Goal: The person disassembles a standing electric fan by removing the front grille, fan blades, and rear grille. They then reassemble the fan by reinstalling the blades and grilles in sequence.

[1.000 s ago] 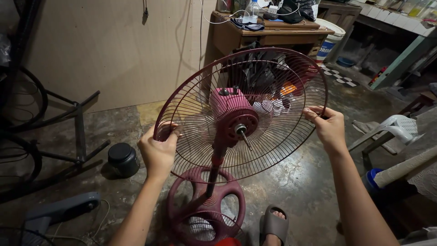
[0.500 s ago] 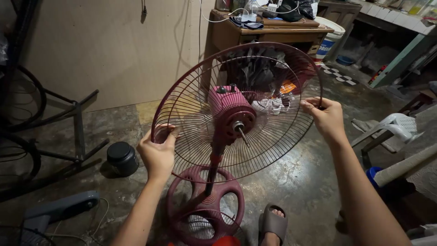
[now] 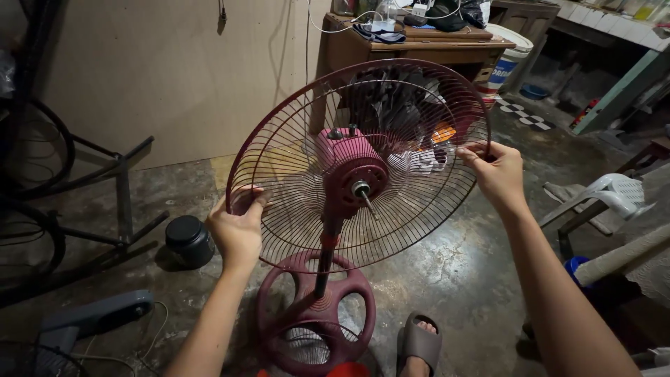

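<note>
A maroon stand fan stands on the concrete floor in front of me. Its round wire rear guard [image 3: 307,139] is mounted around the pink-maroon motor housing [image 3: 352,164], and the bare shaft [image 3: 363,192] sticks out with no blade on it. My left hand [image 3: 237,227] grips the guard's rim at the lower left. My right hand [image 3: 492,171] grips the rim at the right side. The pole runs down to the round maroon base [image 3: 314,318].
A black jar [image 3: 188,241] sits on the floor to the left, beside a black metal frame [image 3: 118,202]. A wooden desk [image 3: 419,45] with clutter stands behind the fan. My sandalled foot [image 3: 419,345] is by the base. A white plastic chair [image 3: 607,192] lies at right.
The guard has tilted slightly between my hands, and the view has shifted a little. Both hands keep their hold on the rim.
</note>
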